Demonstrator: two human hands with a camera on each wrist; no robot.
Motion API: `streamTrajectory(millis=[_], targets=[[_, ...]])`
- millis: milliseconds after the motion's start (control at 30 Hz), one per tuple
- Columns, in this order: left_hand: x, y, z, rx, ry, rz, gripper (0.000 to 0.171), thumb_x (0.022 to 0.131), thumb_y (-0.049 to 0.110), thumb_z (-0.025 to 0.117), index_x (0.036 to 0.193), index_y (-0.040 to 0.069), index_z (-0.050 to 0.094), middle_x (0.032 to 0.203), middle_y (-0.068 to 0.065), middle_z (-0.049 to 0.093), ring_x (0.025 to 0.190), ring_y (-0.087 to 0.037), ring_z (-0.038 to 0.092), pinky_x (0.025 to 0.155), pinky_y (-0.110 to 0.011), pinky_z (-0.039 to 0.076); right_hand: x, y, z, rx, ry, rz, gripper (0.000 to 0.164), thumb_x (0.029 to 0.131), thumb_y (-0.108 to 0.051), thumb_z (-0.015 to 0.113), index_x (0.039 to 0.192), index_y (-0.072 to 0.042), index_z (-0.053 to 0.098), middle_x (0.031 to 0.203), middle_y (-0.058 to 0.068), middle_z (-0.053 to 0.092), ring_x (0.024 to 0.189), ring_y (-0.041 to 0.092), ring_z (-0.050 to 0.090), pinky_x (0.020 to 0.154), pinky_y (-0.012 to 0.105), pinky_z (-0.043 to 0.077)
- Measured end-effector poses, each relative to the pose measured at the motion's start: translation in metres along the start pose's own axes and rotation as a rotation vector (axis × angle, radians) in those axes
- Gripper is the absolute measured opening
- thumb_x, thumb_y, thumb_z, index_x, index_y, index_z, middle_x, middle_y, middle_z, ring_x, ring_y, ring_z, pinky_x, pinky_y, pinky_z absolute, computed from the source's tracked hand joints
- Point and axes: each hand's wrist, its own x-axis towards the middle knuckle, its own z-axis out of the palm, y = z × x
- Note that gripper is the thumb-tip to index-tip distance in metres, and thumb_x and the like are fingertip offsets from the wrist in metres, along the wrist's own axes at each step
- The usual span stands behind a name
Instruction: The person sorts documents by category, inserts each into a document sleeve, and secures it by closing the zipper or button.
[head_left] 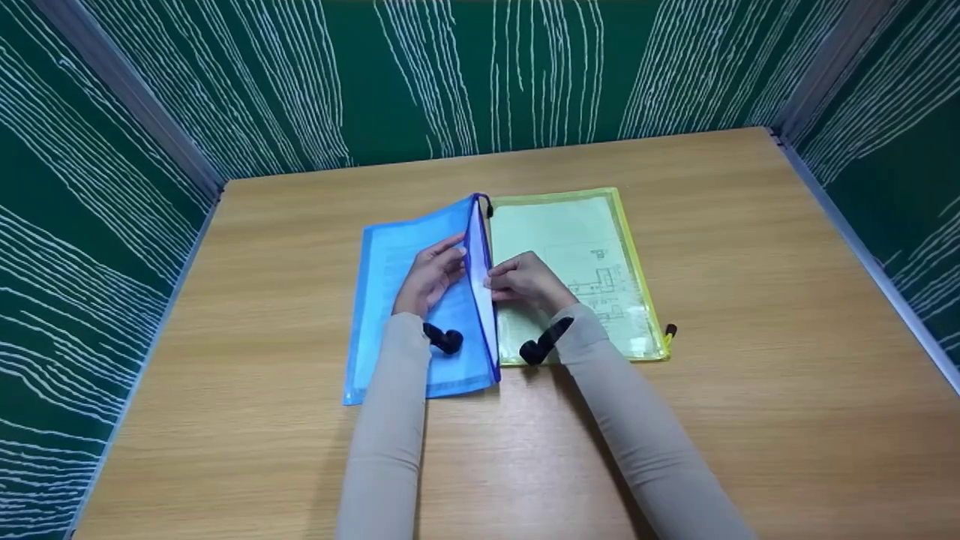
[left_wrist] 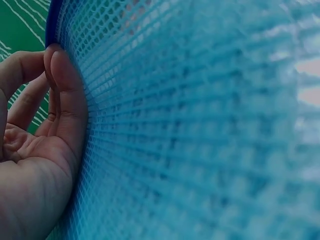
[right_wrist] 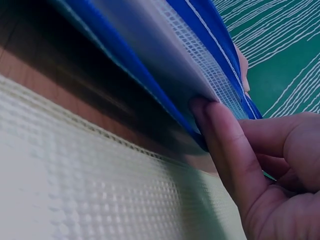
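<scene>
A blue mesh zipper pouch [head_left: 405, 300] lies on the table, its long right side open, with white papers [head_left: 480, 277] showing inside. My left hand [head_left: 432, 276] pinches the pouch's top layer by its dark blue zipper edge, holding the mouth apart; in the left wrist view the thumb [left_wrist: 67, 75] lies against the mesh. At the opening, my right hand [head_left: 529, 279] pinches the edge of the papers, which the right wrist view shows as a white stack [right_wrist: 165, 55] between the blue edges. Under the right hand lies a yellow mesh zipper pouch [head_left: 555, 225] holding a sheet with line drawings.
The wooden table [head_left: 247, 315] extends around both pouches. Green panels [head_left: 510, 82] with white wavy lines stand behind and at the sides, joined by grey metal posts. A black-tipped zipper pull [head_left: 670, 330] sticks out at the yellow pouch's lower right corner.
</scene>
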Motion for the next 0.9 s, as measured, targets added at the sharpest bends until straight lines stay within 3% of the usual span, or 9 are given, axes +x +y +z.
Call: streamTrajectory(millis=[300, 500, 900], targets=[[0.0, -0.001, -0.001, -0.022, 0.024, -0.007, 0.038, 0.092, 0.007, 0.062, 0.129, 0.014, 0.062, 0.099, -0.005, 0.069, 0.081, -0.014, 0.065, 0.075, -0.025, 0.053, 0.0, 0.0, 0.004, -0.003, -0.003, 0.017, 0.029, 0.085, 0.003, 0.067, 0.113, 0.011, 0.066, 0.084, 0.009, 0.069, 0.058, 0.01, 0.067, 0.062, 0.021, 0.057], [-0.001, -0.002, 0.002, -0.02, -0.016, 0.001, 0.041, 0.093, 0.006, 0.061, 0.134, 0.01, 0.058, 0.087, -0.003, 0.067, 0.075, -0.012, 0.063, 0.073, -0.024, 0.053, 0.003, 0.002, 0.01, -0.028, 0.0, 0.013, 0.026, 0.086, 0.003, 0.066, 0.111, 0.012, 0.066, 0.085, 0.01, 0.066, 0.056, 0.008, 0.065, 0.059, 0.02, 0.056], [0.0, -0.008, -0.003, -0.033, -0.05, 0.033, 0.043, 0.094, 0.004, 0.058, 0.136, 0.005, 0.053, 0.089, -0.003, 0.067, 0.076, -0.012, 0.064, 0.073, -0.025, 0.053, 0.003, 0.005, 0.011, 0.0, -0.036, 0.028, 0.028, 0.087, 0.001, 0.066, 0.113, 0.012, 0.065, 0.079, 0.005, 0.066, 0.057, 0.009, 0.066, 0.06, 0.021, 0.057]])
